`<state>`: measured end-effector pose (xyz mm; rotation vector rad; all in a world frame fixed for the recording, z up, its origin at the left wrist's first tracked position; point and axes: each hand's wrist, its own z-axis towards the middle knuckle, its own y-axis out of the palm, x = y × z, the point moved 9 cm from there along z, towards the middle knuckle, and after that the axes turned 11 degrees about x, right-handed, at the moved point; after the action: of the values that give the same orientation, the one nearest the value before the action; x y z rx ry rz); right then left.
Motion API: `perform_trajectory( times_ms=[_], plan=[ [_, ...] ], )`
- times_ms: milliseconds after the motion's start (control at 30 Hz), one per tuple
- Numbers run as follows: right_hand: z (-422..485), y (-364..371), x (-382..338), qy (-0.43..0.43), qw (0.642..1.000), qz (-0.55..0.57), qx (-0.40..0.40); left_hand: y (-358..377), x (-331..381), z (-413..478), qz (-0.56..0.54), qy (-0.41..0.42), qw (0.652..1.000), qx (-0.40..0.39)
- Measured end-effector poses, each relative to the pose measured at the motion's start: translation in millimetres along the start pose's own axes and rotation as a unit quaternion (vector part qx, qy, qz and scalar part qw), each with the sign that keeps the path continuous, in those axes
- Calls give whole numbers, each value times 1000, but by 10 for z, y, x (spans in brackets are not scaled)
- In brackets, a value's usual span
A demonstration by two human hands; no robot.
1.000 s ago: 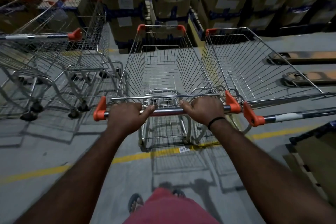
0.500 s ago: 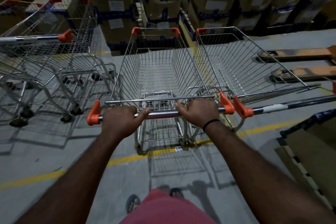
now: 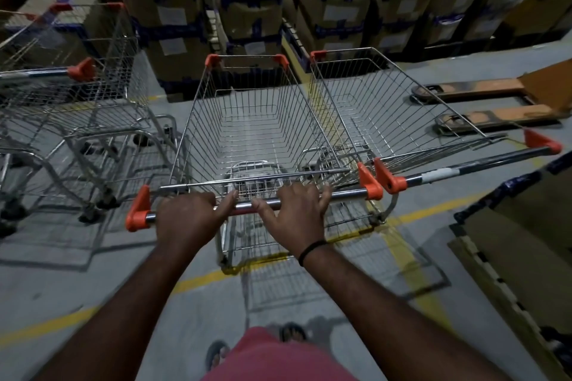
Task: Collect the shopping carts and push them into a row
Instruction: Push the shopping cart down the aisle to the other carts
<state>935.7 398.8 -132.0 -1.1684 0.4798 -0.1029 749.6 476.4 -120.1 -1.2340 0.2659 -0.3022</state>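
Observation:
A wire shopping cart (image 3: pixel 253 120) with orange corner caps stands straight ahead of me. My left hand (image 3: pixel 185 219) is wrapped around its chrome handle bar (image 3: pixel 346 194) left of centre. On the same bar, my right hand (image 3: pixel 294 219) keeps a looser hold, with fingers spread over the top and the thumb along the near side. A second cart (image 3: pixel 387 108) stands close against its right side, their orange handle ends almost touching. Further carts (image 3: pixel 77 96) stand apart at the left, angled slightly.
Stacked cardboard boxes (image 3: pixel 247 9) with blue tape form a wall just beyond the carts. An orange pallet jack's forks (image 3: pixel 483 102) lie on the floor at right. A large carton (image 3: pixel 526 241) sits at near right. A yellow floor line (image 3: pixel 46 328) crosses under me.
The middle cart has rolled forward toward the boxes, drawing level with the right cart. My right hand has gone from a tight fist on the bar to spread fingers.

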Motion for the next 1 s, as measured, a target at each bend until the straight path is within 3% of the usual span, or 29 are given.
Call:
perform_trajectory(
  times_ms=[600, 1000],
  plan=[
    [-43, -60, 111, -1, 1000, 7, 2, -88, 129, -116, -55, 24, 998, 23],
    [-54, -108, 163, -8, 999, 12, 30, -80, 172, -179, -49, 4, 999, -18]
  ],
)
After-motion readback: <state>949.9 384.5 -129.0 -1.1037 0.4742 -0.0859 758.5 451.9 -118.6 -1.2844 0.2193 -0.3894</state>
